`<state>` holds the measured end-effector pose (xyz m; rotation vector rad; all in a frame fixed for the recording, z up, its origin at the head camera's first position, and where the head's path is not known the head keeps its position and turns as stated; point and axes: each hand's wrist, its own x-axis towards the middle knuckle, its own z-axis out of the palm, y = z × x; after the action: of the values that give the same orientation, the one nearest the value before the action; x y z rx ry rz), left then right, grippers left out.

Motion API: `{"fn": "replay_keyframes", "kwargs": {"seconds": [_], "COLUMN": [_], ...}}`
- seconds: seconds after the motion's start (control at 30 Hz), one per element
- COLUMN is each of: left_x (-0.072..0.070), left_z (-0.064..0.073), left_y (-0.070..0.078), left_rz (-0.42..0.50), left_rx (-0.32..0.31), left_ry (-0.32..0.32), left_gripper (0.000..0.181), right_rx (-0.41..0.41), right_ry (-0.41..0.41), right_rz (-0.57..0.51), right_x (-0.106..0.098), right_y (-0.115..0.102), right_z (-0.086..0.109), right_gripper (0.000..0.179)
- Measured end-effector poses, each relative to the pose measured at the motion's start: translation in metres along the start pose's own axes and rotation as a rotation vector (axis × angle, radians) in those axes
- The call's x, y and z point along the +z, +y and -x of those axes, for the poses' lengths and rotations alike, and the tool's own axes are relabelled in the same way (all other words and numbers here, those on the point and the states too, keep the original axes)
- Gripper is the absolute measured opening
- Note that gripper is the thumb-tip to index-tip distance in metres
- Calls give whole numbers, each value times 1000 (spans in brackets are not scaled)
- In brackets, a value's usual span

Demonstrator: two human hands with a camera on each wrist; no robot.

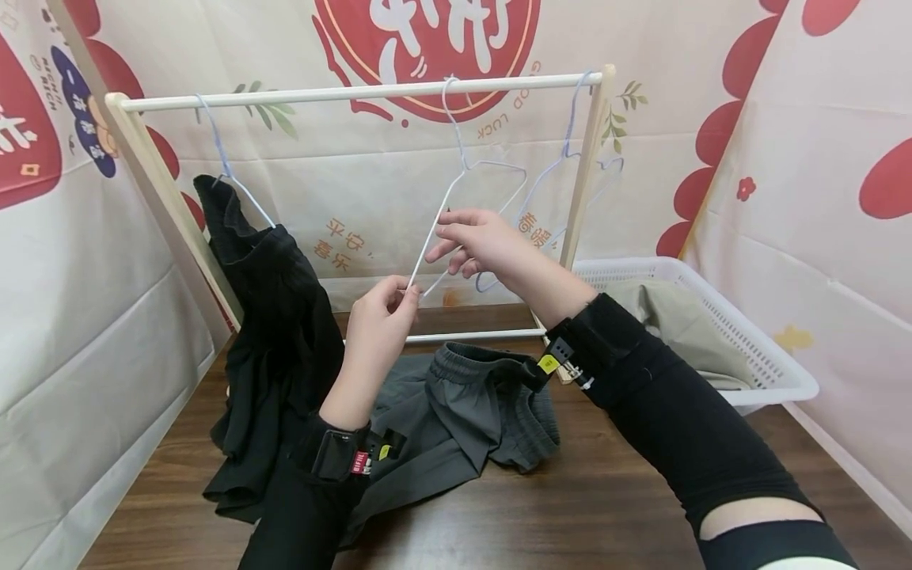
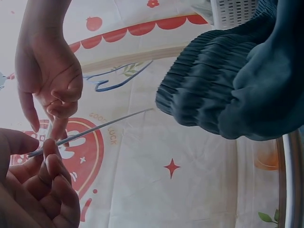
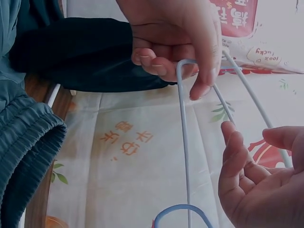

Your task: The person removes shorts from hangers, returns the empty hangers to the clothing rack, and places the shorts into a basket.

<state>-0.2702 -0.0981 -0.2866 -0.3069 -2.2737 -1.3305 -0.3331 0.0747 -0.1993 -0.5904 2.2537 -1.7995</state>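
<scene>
A pale wire hanger [image 1: 457,184] hangs by its hook from the rack's rail. My left hand [image 1: 376,331] pinches its lower left corner between thumb and fingers, and the hanger slants toward me. Higher up along the same side, my right hand [image 1: 488,247] has its fingers loosely extended at the wire. In the right wrist view its thumb and fingers [image 3: 232,156] are spread apart around the wires. Below the hands, dark grey pants [image 1: 456,419] with a gathered elastic waistband lie on the table. Black pants [image 1: 274,293] hang from a blue hanger [image 1: 221,150] at the left.
A wooden rack [image 1: 342,95] stands at the back of the brown table [image 1: 541,514]. More blue hangers [image 1: 570,146] hang near its right post. To the right, a white plastic basket [image 1: 769,356] contains a khaki garment [image 1: 677,324]. Printed cloth [image 1: 769,237] surrounds the table.
</scene>
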Motion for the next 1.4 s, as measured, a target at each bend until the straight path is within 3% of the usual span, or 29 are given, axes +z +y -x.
{"fn": "replay_keyframes", "kwargs": {"seconds": [0.27, 0.77, 1.2, 1.4], "left_x": [1, -1, 0, 1], "left_z": [2, 8, 16, 22], "left_y": [-9, -15, -26, -29], "left_rz": [33, 59, 90, 116], "left_rx": [-55, -106, -143, -217], "left_ry": [3, 55, 54, 91], "left_gripper": [19, 32, 62, 75], "right_rx": [-13, -148, -175, -171], "right_ry": [-19, -37, -32, -39], "right_rz": [38, 50, 104, 161], "right_x": [-5, -19, -26, -31], "right_y": [0, 10, 45, 63], "right_z": [10, 48, 83, 95], "right_gripper": [44, 36, 31, 30]}}
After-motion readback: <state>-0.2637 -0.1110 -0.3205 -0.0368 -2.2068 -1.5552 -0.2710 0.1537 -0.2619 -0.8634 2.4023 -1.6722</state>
